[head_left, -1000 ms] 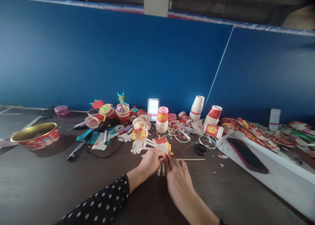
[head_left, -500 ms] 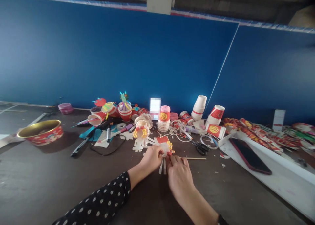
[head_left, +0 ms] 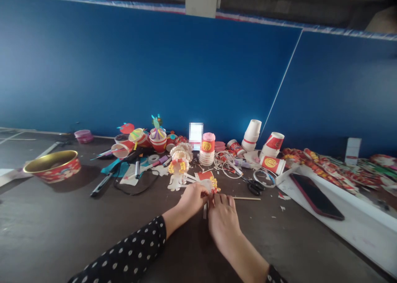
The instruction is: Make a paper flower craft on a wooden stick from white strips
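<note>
- Brings the bare left hand (head_left: 197, 197) in on the near side of the pink-topped stack of white paper cups with a red-and-yellow wrap (head_left: 207, 153), knuckles up, fingers curled narrow, thumb drawn in.
- Sets the bare right hand (head_left: 222, 212) palm down just beside it, fingers bent and close together, tips at the near edge of the white paper cutout with red-and-yellow trim (head_left: 214, 184); cannot tell what either hand pinches.
- Has that cutout near the stack, on its near side, partly hidden by the fingers.
- Shows, well left of the stack, a round gold-lined red bowl (head_left: 58, 175) with contents too dim to name.
- Shows, nearer left of the stack, an upright red-and-white paper cup (head_left: 158, 145) holding a turquoise-and-green craft figure (head_left: 156, 123).
- Shows, well right of the stack, a long shallow white tray (head_left: 356, 233) bearing a black phone in a dark red case (head_left: 316, 196).
- Compared with half a second ago, holds the hands slightly closer together, leaving one narrow white paper strip (head_left: 205, 211) clearly visible below them instead of two.
</note>
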Available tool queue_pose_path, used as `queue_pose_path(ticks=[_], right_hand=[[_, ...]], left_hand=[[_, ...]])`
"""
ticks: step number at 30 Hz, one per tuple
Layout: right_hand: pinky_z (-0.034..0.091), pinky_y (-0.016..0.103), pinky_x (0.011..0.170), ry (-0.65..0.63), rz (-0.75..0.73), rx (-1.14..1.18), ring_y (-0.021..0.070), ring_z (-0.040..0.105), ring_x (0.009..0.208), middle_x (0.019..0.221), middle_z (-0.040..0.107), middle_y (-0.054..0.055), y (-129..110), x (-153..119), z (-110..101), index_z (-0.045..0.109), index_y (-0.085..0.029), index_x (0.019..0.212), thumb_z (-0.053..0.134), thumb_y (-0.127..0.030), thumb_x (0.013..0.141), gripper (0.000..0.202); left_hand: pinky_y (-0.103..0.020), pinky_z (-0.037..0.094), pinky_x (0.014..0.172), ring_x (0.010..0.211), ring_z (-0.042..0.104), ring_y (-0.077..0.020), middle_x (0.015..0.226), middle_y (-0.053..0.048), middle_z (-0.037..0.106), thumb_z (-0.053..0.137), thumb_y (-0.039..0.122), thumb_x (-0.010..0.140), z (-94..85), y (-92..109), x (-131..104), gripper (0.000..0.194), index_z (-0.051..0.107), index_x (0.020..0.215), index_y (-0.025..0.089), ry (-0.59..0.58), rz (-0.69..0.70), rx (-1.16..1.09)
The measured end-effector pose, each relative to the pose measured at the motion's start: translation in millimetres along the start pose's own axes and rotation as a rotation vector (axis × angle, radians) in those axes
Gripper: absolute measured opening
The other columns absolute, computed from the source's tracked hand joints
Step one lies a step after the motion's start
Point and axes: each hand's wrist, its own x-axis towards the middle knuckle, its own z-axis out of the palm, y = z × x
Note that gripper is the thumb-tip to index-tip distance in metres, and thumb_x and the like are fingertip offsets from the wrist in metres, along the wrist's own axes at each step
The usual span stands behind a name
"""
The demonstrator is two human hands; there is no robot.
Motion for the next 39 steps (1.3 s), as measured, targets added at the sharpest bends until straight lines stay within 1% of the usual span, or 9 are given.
queue_pose_path(ticks=[7, 9, 12, 15, 20, 25, 29, 35, 39], right_hand=[[0.029, 0.042, 0.094, -0.008, -0.060, 0.110, 0.0262, 0.050, 0.105, 0.110, 0.060, 0.016, 9.9, 3.8, -4.0, 0.057, -0.009, 0.112, 0.035, -0.006, 0.084, 0.035], [0.032, 0.037, 0.091, -0.021, -0.085, 0.180, 0.0246, 0.051, 0.106, 0.110, 0.061, 0.016, 18.9, 2.1, -7.1, 0.055, -0.008, 0.111, 0.034, -0.004, 0.083, 0.036], [0.038, 0.028, 0.082, -0.047, -0.048, 0.335, 0.0195, 0.058, 0.096, 0.101, 0.064, 0.012, 33.1, -2.5, -10.4, 0.050, -0.010, 0.114, 0.036, -0.001, 0.076, 0.041], [0.040, 0.025, 0.076, -0.081, -0.028, 0.425, 0.0181, 0.060, 0.090, 0.098, 0.065, 0.009, 41.0, -5.6, -10.4, 0.048, -0.014, 0.114, 0.037, -0.001, 0.073, 0.044], [0.038, 0.027, 0.083, -0.075, -0.106, 0.349, 0.0201, 0.056, 0.102, 0.107, 0.061, 0.014, 40.0, -2.8, -10.6, 0.049, -0.011, 0.112, 0.037, 0.001, 0.073, 0.043], [0.037, 0.028, 0.083, -0.120, -0.121, 0.271, 0.0210, 0.057, 0.097, 0.101, 0.062, 0.013, 39.4, 1.6, -15.6, 0.053, -0.011, 0.104, 0.037, 0.001, 0.073, 0.037], [0.035, 0.027, 0.083, -0.120, -0.126, 0.268, 0.0200, 0.055, 0.099, 0.103, 0.062, 0.013, 41.0, 2.2, -16.7, 0.051, -0.011, 0.106, 0.037, 0.002, 0.071, 0.040], [0.035, 0.023, 0.063, -0.096, -0.020, 0.373, 0.0167, 0.060, 0.080, 0.089, 0.065, 0.005, 49.5, 5.5, -12.0, 0.050, -0.018, 0.098, 0.039, -0.006, 0.078, 0.026], [0.032, 0.022, 0.059, -0.076, 0.041, 0.287, 0.0156, 0.059, 0.076, 0.083, 0.063, 0.003, 54.1, 12.2, -9.2, 0.051, -0.019, 0.094, 0.043, -0.011, 0.080, 0.018]], left_hand=[[-0.024, 0.041, 0.065, 0.071, 0.056, -0.0170, 0.075, -0.005, 0.062, 0.047, 0.016, 0.080, -5.7, 9.3, -0.9, 0.024, 0.069, 0.070, 0.016, -0.072, 0.031, 0.215], [-0.025, 0.041, 0.065, 0.072, 0.056, -0.0172, 0.082, -0.007, 0.061, 0.044, 0.019, 0.084, -6.4, 12.7, -2.2, 0.027, 0.068, 0.072, 0.015, -0.087, 0.025, 0.275], [-0.026, 0.042, 0.073, 0.086, 0.054, -0.0195, 0.088, -0.007, 0.060, 0.040, 0.018, 0.087, -5.7, 16.3, -3.2, 0.029, 0.068, 0.078, 0.016, -0.078, 0.094, 0.348], [-0.028, 0.042, 0.076, 0.092, 0.051, -0.0217, 0.087, -0.009, 0.061, 0.040, 0.015, 0.087, -3.8, 19.2, -3.2, 0.027, 0.067, 0.080, 0.013, -0.093, 0.129, 0.453], [-0.035, 0.041, 0.079, 0.094, 0.050, -0.0265, 0.085, -0.012, 0.061, 0.041, 0.013, 0.087, -0.8, 25.4, -5.1, 0.026, 0.066, 0.081, 0.010, -0.091, 0.167, 0.620], [-0.035, 0.039, 0.075, 0.090, 0.050, -0.0263, 0.078, -0.010, 0.061, 0.043, 0.017, 0.087, 0.7, 26.5, -7.1, 0.027, 0.066, 0.074, 0.012, -0.038, 0.184, 0.661], [-0.034, 0.037, 0.072, 0.089, 0.049, -0.0260, 0.073, -0.009, 0.061, 0.045, 0.020, 0.086, 0.9, 25.3, -4.4, 0.027, 0.067, 0.070, 0.015, -0.007, 0.185, 0.676], [-0.035, 0.036, 0.073, 0.086, 0.049, -0.0247, 0.067, -0.008, 0.060, 0.051, 0.014, 0.081, -0.4, 28.1, -3.4, 0.022, 0.064, 0.064, 0.015, -0.004, 0.248, 0.683], [-0.035, 0.035, 0.075, 0.085, 0.050, -0.0240, 0.066, -0.008, 0.059, 0.051, 0.014, 0.081, -1.8, 30.0, -4.5, 0.021, 0.065, 0.065, 0.014, 0.003, 0.251, 0.687]])
